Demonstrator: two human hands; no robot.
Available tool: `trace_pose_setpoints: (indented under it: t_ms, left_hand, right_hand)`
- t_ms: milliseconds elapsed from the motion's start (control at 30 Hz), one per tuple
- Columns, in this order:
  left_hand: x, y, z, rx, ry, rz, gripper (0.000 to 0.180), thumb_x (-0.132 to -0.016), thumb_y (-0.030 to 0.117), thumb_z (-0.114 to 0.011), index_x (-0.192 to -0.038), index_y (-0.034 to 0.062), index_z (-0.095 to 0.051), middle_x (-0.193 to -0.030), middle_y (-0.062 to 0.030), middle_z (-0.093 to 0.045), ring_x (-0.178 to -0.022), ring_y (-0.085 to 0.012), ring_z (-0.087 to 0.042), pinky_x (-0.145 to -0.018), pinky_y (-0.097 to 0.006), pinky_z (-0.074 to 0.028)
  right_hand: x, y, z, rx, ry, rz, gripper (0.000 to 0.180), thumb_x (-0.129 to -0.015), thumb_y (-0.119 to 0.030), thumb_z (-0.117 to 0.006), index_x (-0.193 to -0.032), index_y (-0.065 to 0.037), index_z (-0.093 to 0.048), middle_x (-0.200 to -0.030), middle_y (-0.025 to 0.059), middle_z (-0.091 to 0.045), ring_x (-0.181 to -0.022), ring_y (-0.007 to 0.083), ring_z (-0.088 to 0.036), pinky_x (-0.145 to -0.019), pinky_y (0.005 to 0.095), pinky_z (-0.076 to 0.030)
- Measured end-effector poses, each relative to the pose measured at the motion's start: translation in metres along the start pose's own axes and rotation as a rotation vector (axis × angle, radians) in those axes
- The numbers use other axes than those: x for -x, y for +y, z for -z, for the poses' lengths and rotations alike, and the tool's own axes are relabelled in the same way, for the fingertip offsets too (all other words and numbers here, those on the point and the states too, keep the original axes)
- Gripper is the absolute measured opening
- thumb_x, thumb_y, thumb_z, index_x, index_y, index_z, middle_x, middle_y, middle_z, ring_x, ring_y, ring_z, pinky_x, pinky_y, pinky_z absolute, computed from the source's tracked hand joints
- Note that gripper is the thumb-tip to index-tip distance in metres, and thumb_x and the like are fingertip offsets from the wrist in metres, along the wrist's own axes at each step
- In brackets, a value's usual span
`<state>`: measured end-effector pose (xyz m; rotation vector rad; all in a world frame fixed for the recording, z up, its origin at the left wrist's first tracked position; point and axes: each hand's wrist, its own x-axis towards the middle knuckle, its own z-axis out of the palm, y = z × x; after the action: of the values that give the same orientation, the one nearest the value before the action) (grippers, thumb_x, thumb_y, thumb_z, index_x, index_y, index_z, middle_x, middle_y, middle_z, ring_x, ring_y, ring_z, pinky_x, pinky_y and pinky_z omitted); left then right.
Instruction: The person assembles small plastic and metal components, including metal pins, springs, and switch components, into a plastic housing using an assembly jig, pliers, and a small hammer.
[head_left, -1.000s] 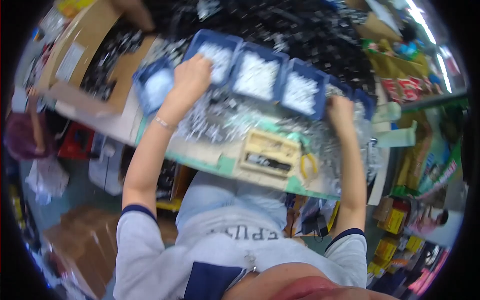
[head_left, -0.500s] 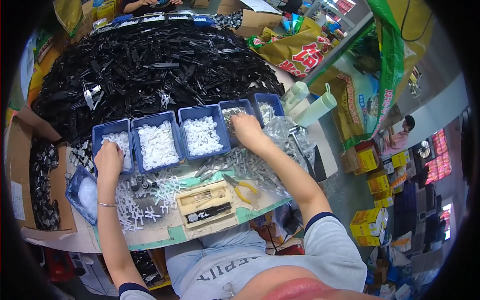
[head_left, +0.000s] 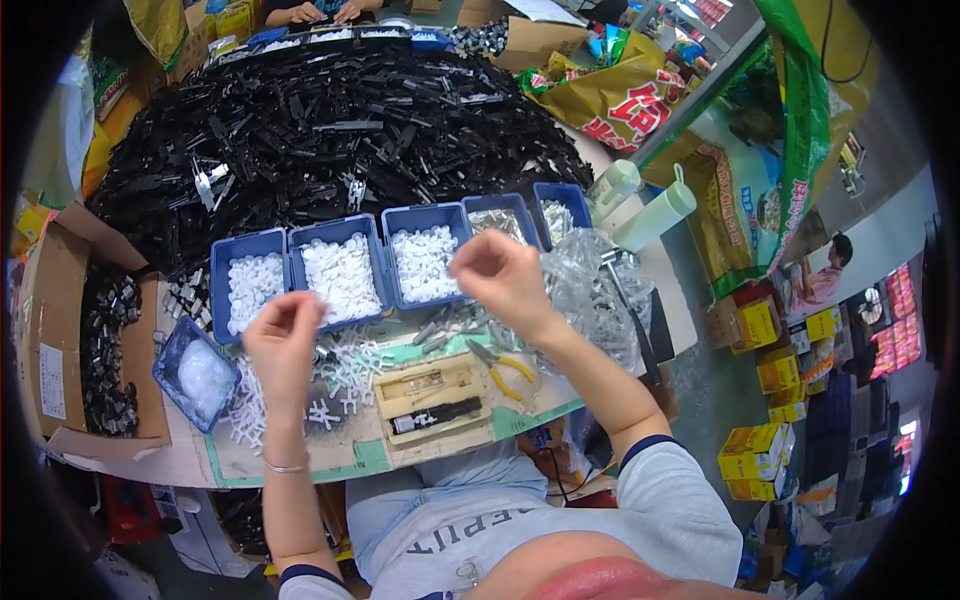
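1. Left hand and right hand both have fingers pinched; whether either holds a piece cannot be told.
2. They hover above five blue bins in a row, holding white and metal pieces.
3. Behind: black parts heap. Near: yellow-handled pliers, wooden jig, sixth bin.

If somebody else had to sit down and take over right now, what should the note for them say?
Left hand: raised over the near edge of the blue bins, fingers pinched together; whether they hold a small piece is too small to tell.
Right hand: raised in front of the third white-parts bin, fingers pinched too, contents unclear.
Things: a row of blue bins with white parts, loose white pieces on the table, a wooden jig near the body, yellow-handled pliers beside it, a big black parts pile behind.
Done: cannot tell; no finished pieces are clear.
Left: lots of loose parts lie on the table.
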<state>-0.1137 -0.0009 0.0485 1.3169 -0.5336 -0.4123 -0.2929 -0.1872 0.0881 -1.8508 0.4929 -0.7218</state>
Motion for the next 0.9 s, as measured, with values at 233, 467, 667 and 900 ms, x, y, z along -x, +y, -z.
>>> trace_pose_setpoints:
  t_ms: [233,467,667,900]
  left_hand:
    - [0.068,-0.014,-0.036,0.843,-0.313,0.567,0.024,-0.092,0.010,-0.055,-0.111,-0.0030,-0.057,-0.105,-0.0105,-0.062,-0.097,-0.0162,-0.061,-0.083,-0.027,-0.051]
    - [0.088,-0.023,-0.034,1.067,-0.422,0.604,0.024,-0.094,0.010,-0.052,-0.114,-0.0030,-0.055,-0.104,-0.0110,-0.063,-0.096,-0.0178,-0.063,-0.088,-0.029,-0.054]
    - [0.102,-0.020,-0.036,1.031,-0.399,0.619,0.018,-0.093,0.015,-0.058,-0.101,-0.0001,-0.062,-0.093,-0.0069,-0.065,-0.088,-0.0138,-0.065,-0.082,-0.026,-0.056]
    - [0.108,-0.022,-0.031,0.994,-0.476,0.587,0.022,-0.095,0.013,-0.052,-0.110,-0.0031,-0.056,-0.100,-0.0094,-0.064,-0.090,-0.0148,-0.065,-0.083,-0.030,-0.058]
  right_hand:
    - [0.057,-0.019,-0.062,-0.033,-0.003,0.336,0.013,-0.077,0.007,-0.066,-0.077,0.000,-0.056,-0.086,0.0103,-0.065,-0.077,0.0137,-0.064,-0.070,0.0259,-0.052]
    - [0.079,-0.017,-0.062,0.054,0.044,0.372,0.016,-0.076,0.007,-0.067,-0.074,-0.001,-0.053,-0.084,0.0108,-0.066,-0.078,0.0168,-0.066,-0.067,0.0271,-0.053]
    - [0.096,-0.019,-0.057,-0.150,0.022,0.114,0.015,-0.075,0.009,-0.067,-0.080,0.001,-0.055,-0.088,0.0109,-0.066,-0.084,0.0165,-0.067,-0.078,0.0266,-0.054]
    - [0.101,-0.025,-0.047,0.019,-0.103,0.191,0.014,-0.074,0.009,-0.065,-0.082,0.001,-0.056,-0.079,0.0081,-0.064,-0.082,0.0154,-0.068,-0.073,0.0260,-0.055]
